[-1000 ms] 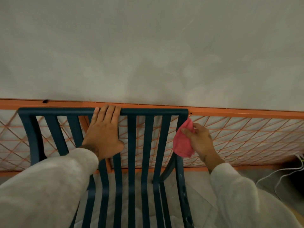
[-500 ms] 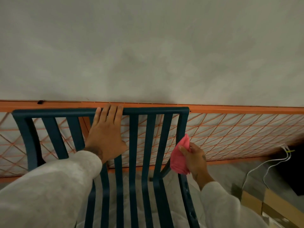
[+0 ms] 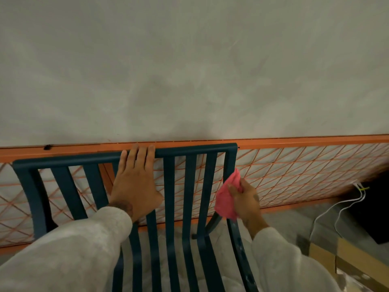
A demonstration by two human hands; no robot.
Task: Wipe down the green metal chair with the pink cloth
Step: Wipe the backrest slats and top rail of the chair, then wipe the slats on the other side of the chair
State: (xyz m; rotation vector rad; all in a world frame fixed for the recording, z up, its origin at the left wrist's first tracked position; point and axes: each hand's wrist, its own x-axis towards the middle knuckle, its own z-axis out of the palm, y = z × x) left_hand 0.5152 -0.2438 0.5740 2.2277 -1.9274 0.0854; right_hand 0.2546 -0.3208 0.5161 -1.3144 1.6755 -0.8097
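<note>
The left hand point(image 3: 134, 186) lies flat on the chair point(image 3: 190, 186) back. The right hand point(image 3: 245, 200) grips the cloth point(image 3: 226, 199) on its right post.

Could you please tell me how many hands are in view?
2. The left hand rests flat on the chair back, fingers over the top rail; the right hand holds the cloth against the chair's right post.

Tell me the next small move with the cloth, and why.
Probably slide the pink cloth down the right post of the green chair. The right hand grips the cloth against that post, the left hand lies flat over the top rail, steadying the chair, and pale specks seem to show lower on the same post.
</note>
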